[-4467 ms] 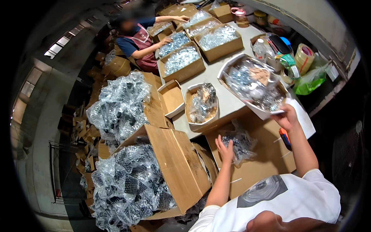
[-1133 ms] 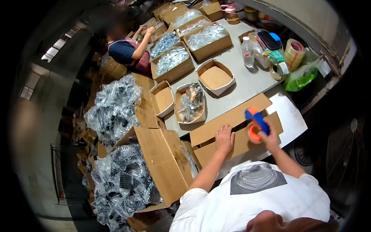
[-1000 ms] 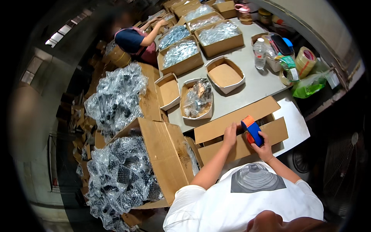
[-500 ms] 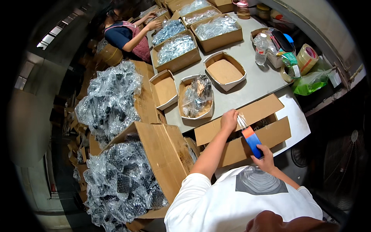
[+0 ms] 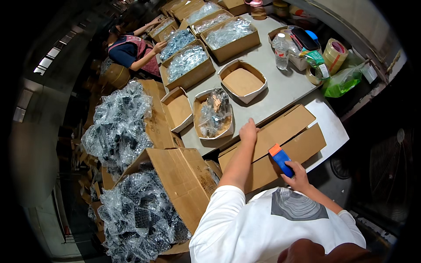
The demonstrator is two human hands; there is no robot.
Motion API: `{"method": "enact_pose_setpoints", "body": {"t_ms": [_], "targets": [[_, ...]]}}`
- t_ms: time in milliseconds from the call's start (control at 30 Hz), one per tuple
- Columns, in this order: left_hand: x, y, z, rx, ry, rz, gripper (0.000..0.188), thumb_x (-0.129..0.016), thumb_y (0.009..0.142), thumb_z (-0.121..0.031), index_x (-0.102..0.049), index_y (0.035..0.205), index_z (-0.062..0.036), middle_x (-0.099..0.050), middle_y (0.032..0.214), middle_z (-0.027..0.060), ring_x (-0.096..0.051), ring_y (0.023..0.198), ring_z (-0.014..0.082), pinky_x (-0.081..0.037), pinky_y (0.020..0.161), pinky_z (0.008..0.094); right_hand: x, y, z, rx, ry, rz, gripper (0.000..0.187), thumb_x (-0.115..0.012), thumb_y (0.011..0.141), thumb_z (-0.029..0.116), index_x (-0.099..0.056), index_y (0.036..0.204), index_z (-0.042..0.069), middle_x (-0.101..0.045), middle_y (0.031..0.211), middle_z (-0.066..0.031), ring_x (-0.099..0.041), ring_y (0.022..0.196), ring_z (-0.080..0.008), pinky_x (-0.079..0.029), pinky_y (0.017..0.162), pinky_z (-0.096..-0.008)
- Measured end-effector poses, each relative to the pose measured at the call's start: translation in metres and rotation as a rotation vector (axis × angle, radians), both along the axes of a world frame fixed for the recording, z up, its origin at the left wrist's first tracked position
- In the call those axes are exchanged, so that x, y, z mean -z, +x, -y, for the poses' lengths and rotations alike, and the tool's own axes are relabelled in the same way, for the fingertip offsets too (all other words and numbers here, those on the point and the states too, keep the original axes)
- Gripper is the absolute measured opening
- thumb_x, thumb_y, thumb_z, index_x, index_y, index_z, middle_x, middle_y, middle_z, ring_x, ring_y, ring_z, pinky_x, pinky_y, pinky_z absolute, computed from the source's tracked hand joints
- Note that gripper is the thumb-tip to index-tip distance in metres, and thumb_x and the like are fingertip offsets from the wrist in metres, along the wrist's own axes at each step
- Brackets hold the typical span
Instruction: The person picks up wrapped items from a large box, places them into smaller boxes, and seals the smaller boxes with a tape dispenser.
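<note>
The brown carton (image 5: 287, 140) lies along the near edge of the tabletop (image 5: 272, 94), with its 2 long flaps folded down and a narrow dark gap between them, wider toward its right end. The right hand (image 5: 299, 175) grasps a blue and orange tape dispenser (image 5: 280, 161), whose orange end is above the near flap. The left hand (image 5: 248, 130) is at the far flap, beside the near edge of the tabletop, with curled fingers; I cannot tell whether it holds the flap or a tape end. In my judgement, the step in hand is the taping of the flaps, and the next move calls for the flaps to be pressed level while the dispenser is drawn straight across the gap. Just beyond the left hand, a white-walled tray (image 5: 230, 128) with a bagged part (image 5: 215, 111) stands at the near edge. A second tray (image 5: 179, 109) is at the left edge, and a third (image 5: 242, 82) lies farther inward. A water bottle (image 5: 281, 51) stands toward the right edge, and a tape roll (image 5: 335, 57) near the right corner. Beyond the left edge, a co-worker (image 5: 139, 50) reaches to the boxes.
</note>
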State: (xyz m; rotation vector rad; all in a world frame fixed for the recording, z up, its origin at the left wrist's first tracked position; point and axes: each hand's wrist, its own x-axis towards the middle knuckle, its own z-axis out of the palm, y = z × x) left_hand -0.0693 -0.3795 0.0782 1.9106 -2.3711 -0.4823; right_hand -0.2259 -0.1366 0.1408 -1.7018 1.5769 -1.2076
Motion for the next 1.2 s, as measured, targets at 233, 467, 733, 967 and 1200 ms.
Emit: {"method": "enact_pose_setpoints", "body": {"t_ms": [233,467,733,967,1200], "targets": [[0.002,0.021,-0.016,0.237,0.153,-0.562,0.036,-0.044,0.093,-0.038,-0.050,0.111,-0.0070,-0.062,0.099,0.0246,-0.058,0.093,0.0427,-0.045,0.081,0.0489,-0.004,0.004,0.004,-0.010,-0.054,-0.072,0.049,-0.074,0.067,0.014,-0.054,0.112,0.006,-0.054,0.100,-0.0224,-0.056,0.088,-0.0380,-0.047,0.073,-0.0414],[-0.049,0.010,-0.108,-0.045,0.008,-0.248,0.035,-0.046,0.086,-0.016,-0.052,0.117,-0.0014,-0.054,0.121,0.0218,-0.049,0.116,0.0342,-0.037,0.096,0.0479,-0.010,-0.010,0.019,-0.022,-0.082,-0.137,0.047,-0.073,0.066,0.012,-0.053,0.107,-0.001,-0.052,0.118,-0.0265,-0.050,0.113,-0.0419,-0.042,0.092,-0.0423],[-0.042,-0.007,-0.201,0.067,0.018,0.100,0.117,-0.082,0.054,-0.031,-0.013,0.144,-0.0012,-0.011,0.152,0.0101,-0.008,0.141,0.0299,-0.016,0.104,0.0644,-0.024,0.001,0.033,-0.134,-0.036,-0.030,0.044,-0.072,0.066,0.010,-0.057,0.106,-0.002,-0.056,0.117,-0.0246,-0.053,0.113,-0.0373,-0.040,0.097,-0.0411],[-0.032,-0.013,-0.202,0.051,-0.035,0.064,0.112,-0.078,0.057,-0.030,-0.013,0.144,-0.0014,-0.014,0.151,0.0105,-0.012,0.141,0.0276,-0.012,0.103,0.0669,-0.021,0.002,0.027,-0.139,-0.028,-0.094,0.046,-0.071,0.066,0.009,-0.056,0.108,-0.002,-0.053,0.121,-0.0245,-0.052,0.114,-0.0379,-0.041,0.097,-0.0410],[-0.024,-0.010,-0.198,0.056,-0.149,0.077,0.112,-0.078,0.056,-0.029,-0.015,0.144,-0.0001,-0.013,0.151,0.0115,-0.011,0.141,0.0262,-0.012,0.105,0.0646,-0.026,0.010,0.013,-0.114,0.067,-0.168,0.051,-0.069,0.067,0.012,-0.055,0.115,0.001,-0.051,0.126,-0.0211,-0.050,0.115,-0.0373,-0.043,0.095,-0.0409]]}}
